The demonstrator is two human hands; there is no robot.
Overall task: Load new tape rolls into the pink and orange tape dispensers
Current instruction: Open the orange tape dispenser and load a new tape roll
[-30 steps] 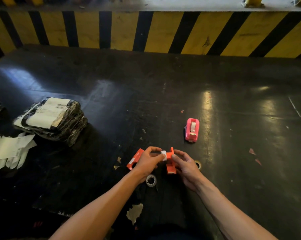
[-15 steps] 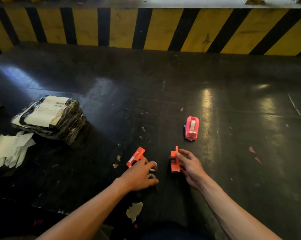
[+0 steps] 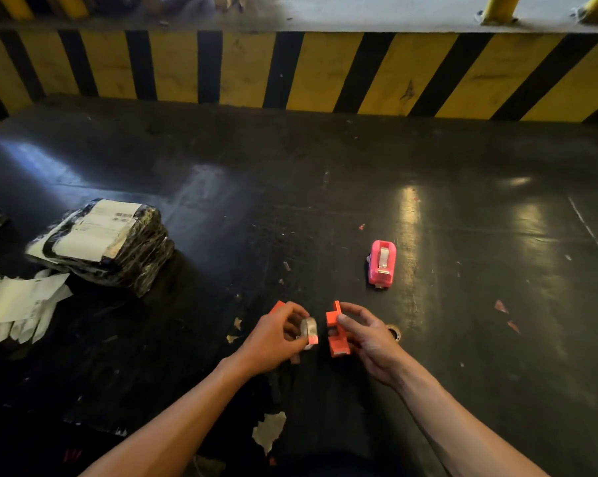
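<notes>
**Inspector:** Presently, the left hand (image 3: 276, 339) is pinching a roll (image 3: 308, 328) between thumb and fingertips, closed on it, with a small orange tab showing at the roll's lower edge. The right hand (image 3: 369, 339) is closed around the orange body (image 3: 337, 333), thumb pressing its near face, open side turning toward the roll.

**Assistant:** Are roll and body touching?

**Inspector:** No. They are sitting just beside each other, a narrow gap between them, both lifted off the floor (image 3: 325, 208). I am judging this as the insertion step for the orange unit.

**Assistant:** What is making it go well?

**Inspector:** I am advising that the right hand keep the body steady and the cavity facing left, while the left brings the roll in square, core lined up with the hub. The free end ought to be leading toward the cutter. I cannot tell from here which way the tape is unwinding, so that needs checking before seating.

**Assistant:** And the rest?

**Inspector:** An orange piece (image 3: 276, 307), likely the cover, is lying behind the left hand, partly hidden. A second ring (image 3: 394, 332) is lying on the floor just beyond the right hand. The pink dispenser (image 3: 381, 265) is standing well apart, up and to the right, untouched.
</notes>
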